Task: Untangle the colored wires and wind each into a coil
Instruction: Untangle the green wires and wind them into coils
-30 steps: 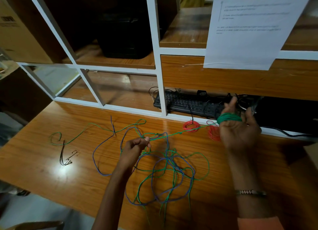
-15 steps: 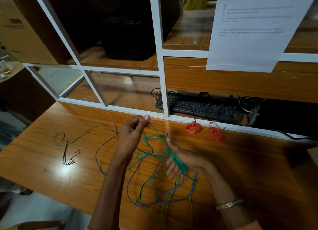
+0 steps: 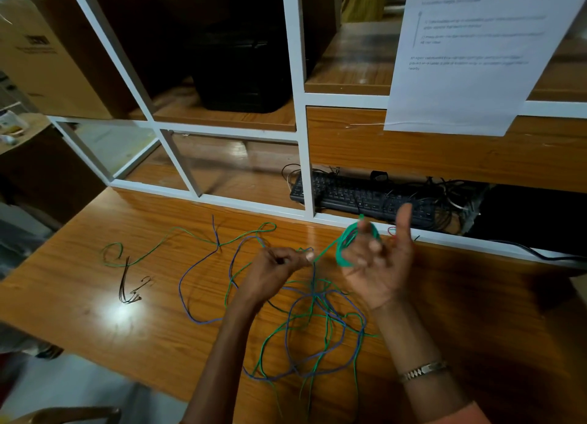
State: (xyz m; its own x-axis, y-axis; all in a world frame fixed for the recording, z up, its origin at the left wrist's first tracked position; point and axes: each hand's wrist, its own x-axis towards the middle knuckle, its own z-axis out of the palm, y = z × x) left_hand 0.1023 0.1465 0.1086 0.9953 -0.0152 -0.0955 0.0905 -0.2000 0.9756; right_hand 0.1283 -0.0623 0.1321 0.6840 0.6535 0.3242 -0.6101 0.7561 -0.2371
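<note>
Left hand pinching, right hand upraised.

A keyboard lies under the shelf. A paper hangs above it. A box stands left; black hooks lie on the bench.

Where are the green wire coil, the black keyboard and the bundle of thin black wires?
Green wire coil (image 3: 341,252), head view, the coil's left edge at the right hand's fingers.
Black keyboard (image 3: 349,195), head view, its key rows.
Bundle of thin black wires (image 3: 125,280), head view, mid-strand.
</note>
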